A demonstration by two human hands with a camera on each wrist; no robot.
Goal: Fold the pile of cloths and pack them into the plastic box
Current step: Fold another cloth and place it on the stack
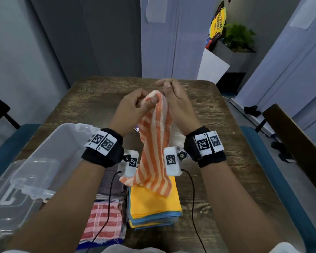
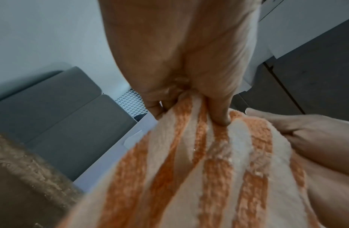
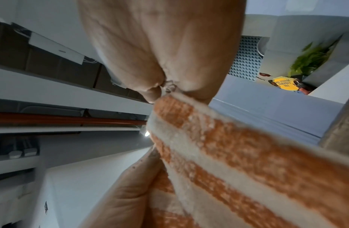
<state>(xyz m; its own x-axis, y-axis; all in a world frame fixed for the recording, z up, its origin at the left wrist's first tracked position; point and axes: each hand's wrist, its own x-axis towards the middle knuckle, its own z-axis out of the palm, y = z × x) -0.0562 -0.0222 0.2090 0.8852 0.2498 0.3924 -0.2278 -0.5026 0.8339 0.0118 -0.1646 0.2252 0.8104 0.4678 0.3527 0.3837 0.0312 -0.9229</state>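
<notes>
The left hand [image 1: 133,105] pinches the bunched top edge of the orange-and-white striped cloth [image 1: 154,152], with its fingers curled behind the fabric. The left wrist view shows what the head view only hints at: the thumb [image 2: 218,114] is pressed into a fold between two stripes. The right hand [image 1: 175,101] sits just at 3 o'clock of the left, on the same gathered edge. From the head its fingers look merely curled above the cloth, but the right wrist view shows the hem nipped between thumb and fingers, so both hands are clamped on this one cloth. It is held up off the wooden table [image 1: 217,121] and hangs toward 6 o'clock between the two wrists. Its lower end is over the yellow top of a stack of folded cloths [image 1: 153,203], which has blue layers beneath; whether it touches the stack I cannot tell. Only the head view takes in the rest. The clear plastic box [image 1: 53,148] stands at 8 o'clock of the hands, by the table's left edge. A red-and-white striped cloth [image 1: 104,221] lies at 7 o'clock, just beside the stack. A potted plant [image 1: 239,37] stands at 1 o'clock, beyond the table; the right wrist view catches it too, while the left wrist view shows mostly bare wall behind the hand
</notes>
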